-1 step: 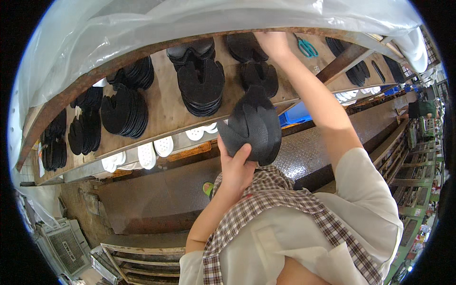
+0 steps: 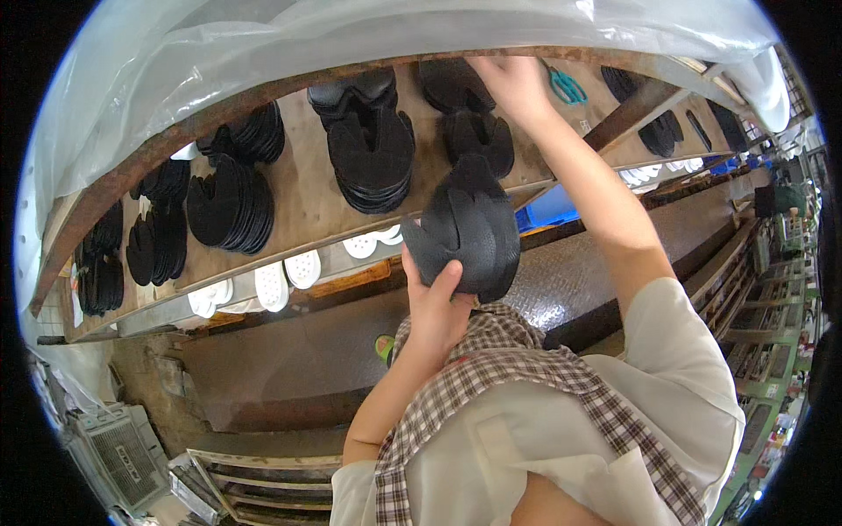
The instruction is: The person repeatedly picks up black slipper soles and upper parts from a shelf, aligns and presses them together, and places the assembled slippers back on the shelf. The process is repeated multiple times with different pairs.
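My left hand (image 2: 436, 302) is closed around the lower edge of a small bundle of black notched pieces (image 2: 478, 237), which look like shoe uppers with a textured face. The thumb lies on top, and the bundle is held in front of the shelf edge. My right hand (image 2: 513, 83) reaches over the wooden shelf (image 2: 303, 197), beside a pile of similar black pieces (image 2: 452, 86) at the back. Its fingertips are hidden behind the upper frame bar, so their grip does not show. Another short pile (image 2: 478, 140) lies just beyond the held bundle.
Several stacks of black pieces (image 2: 230, 206) line the shelf leftward. Teal-handled scissors (image 2: 566, 86) lie right of my right hand. A rusty bar (image 2: 636, 118) slants across the shelf. Below are white clogs (image 2: 303, 269) and a blue crate (image 2: 545, 210). Plastic sheeting (image 2: 351, 26) hangs above.
My right hand and forearm have shifted slightly to the right. The left hand and its bundle stay almost where they were.
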Action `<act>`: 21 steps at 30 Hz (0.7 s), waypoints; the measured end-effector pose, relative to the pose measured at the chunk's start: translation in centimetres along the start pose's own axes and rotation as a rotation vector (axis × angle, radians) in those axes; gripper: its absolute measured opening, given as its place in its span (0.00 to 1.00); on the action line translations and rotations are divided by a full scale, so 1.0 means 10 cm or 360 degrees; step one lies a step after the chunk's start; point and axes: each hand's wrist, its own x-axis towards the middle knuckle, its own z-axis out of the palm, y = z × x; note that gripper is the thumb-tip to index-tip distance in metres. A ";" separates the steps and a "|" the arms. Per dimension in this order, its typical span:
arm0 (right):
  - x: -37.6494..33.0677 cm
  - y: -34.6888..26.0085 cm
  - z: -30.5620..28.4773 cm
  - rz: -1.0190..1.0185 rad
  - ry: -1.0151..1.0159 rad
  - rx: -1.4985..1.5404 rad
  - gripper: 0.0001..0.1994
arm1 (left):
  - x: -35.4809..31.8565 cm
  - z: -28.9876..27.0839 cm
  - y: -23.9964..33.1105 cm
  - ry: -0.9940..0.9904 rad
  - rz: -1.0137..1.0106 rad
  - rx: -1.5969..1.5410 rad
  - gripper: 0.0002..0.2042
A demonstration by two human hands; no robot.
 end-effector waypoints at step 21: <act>-1.05 -1.01 -1.05 -0.0405 -0.0651 0.0034 0.31 | 0.07 -0.18 -0.16 -0.0286 0.0932 0.1499 0.26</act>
